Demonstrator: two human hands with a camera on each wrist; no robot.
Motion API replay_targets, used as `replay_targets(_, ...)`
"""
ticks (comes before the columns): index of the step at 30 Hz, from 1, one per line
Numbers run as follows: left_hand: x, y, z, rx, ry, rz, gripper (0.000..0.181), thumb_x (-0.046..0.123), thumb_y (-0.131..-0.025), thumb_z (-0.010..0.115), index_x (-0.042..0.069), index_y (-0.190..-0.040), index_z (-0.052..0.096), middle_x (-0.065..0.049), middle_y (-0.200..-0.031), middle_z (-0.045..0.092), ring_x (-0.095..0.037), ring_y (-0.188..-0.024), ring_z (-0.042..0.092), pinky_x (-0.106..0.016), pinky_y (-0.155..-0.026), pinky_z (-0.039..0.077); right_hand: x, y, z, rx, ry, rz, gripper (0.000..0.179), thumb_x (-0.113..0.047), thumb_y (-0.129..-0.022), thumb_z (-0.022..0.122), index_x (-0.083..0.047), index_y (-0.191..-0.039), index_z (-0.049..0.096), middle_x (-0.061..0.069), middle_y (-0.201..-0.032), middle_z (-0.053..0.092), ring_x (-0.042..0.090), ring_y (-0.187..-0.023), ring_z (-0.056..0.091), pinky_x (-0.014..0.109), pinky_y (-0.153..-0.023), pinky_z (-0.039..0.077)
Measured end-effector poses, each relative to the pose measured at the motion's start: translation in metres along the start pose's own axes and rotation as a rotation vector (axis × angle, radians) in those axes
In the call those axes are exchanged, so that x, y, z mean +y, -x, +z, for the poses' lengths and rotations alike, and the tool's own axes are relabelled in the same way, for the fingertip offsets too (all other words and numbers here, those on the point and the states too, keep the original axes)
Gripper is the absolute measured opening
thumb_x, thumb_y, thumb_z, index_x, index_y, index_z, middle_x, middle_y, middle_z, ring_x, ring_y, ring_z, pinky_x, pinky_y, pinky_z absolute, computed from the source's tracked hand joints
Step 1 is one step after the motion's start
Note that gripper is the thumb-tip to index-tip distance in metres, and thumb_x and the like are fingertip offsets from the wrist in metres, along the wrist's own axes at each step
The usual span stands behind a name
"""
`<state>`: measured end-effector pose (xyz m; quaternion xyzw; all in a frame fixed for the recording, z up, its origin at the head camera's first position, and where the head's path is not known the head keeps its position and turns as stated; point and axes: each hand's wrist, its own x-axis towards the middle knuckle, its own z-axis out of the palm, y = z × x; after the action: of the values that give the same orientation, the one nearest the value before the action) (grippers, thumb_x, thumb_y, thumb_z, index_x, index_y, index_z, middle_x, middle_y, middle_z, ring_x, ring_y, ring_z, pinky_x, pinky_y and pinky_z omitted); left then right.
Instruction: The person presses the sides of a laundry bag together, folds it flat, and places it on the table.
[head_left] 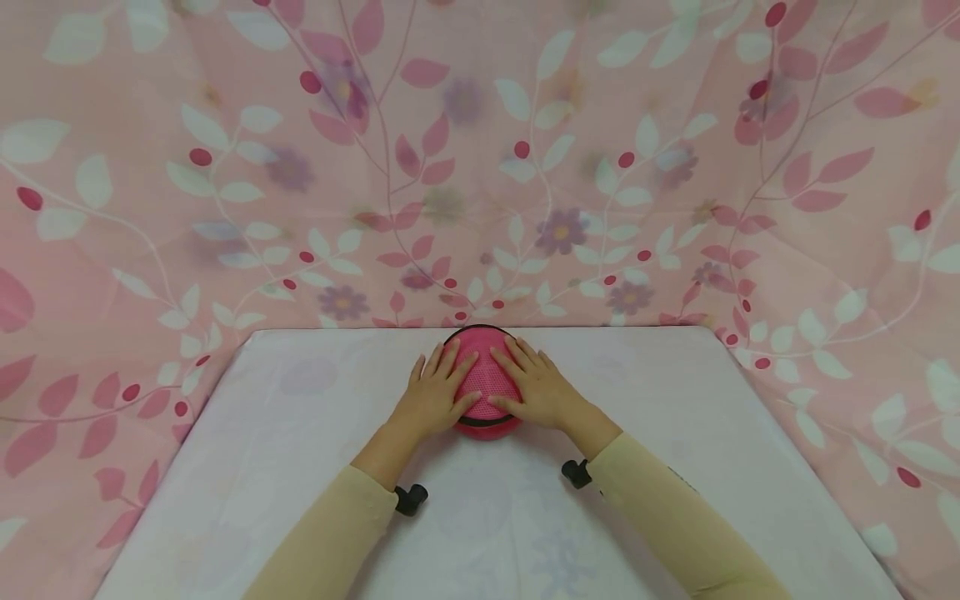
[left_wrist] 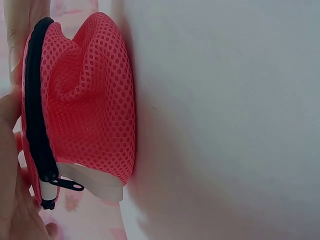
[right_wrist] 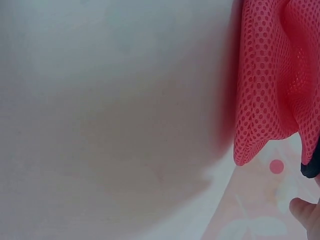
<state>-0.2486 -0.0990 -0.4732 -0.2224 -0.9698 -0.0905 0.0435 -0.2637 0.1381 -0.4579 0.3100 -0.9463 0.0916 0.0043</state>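
A round pink mesh bag with a black zipper around its rim stands near the far edge of the table. My left hand lies on the left of its flat top, fingers spread. On the opposite side my right hand rests likewise, its thumb pointing toward the left thumb. In the left wrist view the zipper runs closed down to a black pull, beside a white fabric tab. The mesh wall is creased inward. The right wrist view catches only part of the bag and a fingertip.
A pale cloth with faint flower prints covers the table. Pink curtains with leaves and flowers hang behind it and along both sides. A small black wrist camera sits at the left sleeve, another at the right.
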Motion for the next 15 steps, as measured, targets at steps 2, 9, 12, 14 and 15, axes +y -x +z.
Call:
replay_targets(2,-0.001,0.0,0.002,-0.005,0.005,-0.002,0.071,0.061,-0.101,0.04,0.026,-0.161,0.023,-0.01,-0.168,0.008,-0.036,-0.153,0.003,-0.06,-0.119,0.009,0.001,0.001,0.001,-0.005,-0.006,-0.009,0.086,-0.067,-0.096,0.045,-0.019,-0.162,0.016,0.012,-0.168,0.006,0.035,-0.153,0.006,0.059,-0.119,0.014)
replay_targets(9,-0.003,0.001,0.006,-0.036,0.01,0.004,0.073,0.064,-0.1,0.04,0.027,-0.161,0.022,-0.009,-0.168,0.009,-0.037,-0.153,0.004,-0.061,-0.119,0.007,0.003,0.003,0.006,-0.04,-0.01,-0.025,0.088,-0.067,-0.095,0.046,-0.018,-0.162,0.016,0.013,-0.167,0.007,0.037,-0.152,0.01,0.06,-0.118,0.018)
replay_targets(12,-0.003,0.002,0.008,-0.047,0.006,0.011,0.074,0.065,-0.099,0.039,0.027,-0.161,0.022,-0.01,-0.168,0.009,-0.037,-0.153,0.005,-0.062,-0.119,0.007,0.003,0.004,0.009,-0.061,-0.013,-0.02,0.088,-0.068,-0.095,0.046,-0.018,-0.162,0.016,0.013,-0.167,0.008,0.037,-0.152,0.01,0.06,-0.118,0.018)
replay_targets(14,-0.003,0.002,0.009,-0.049,0.012,0.017,0.075,0.065,-0.099,0.039,0.026,-0.161,0.023,-0.01,-0.167,0.01,-0.038,-0.152,0.006,-0.062,-0.119,0.007,0.003,0.004,0.011,-0.07,-0.012,-0.018,0.089,-0.067,-0.095,0.047,-0.018,-0.162,0.016,0.014,-0.167,0.008,0.038,-0.152,0.01,0.06,-0.118,0.018)
replay_targets(15,-0.003,0.003,0.01,-0.05,0.015,0.018,0.075,0.066,-0.099,0.039,0.026,-0.161,0.023,-0.01,-0.167,0.011,-0.039,-0.152,0.006,-0.062,-0.119,0.007,0.003,0.004,0.012,-0.074,-0.007,-0.017,0.089,-0.068,-0.095,0.046,-0.018,-0.162,0.015,0.014,-0.167,0.008,0.038,-0.152,0.01,0.06,-0.118,0.018)
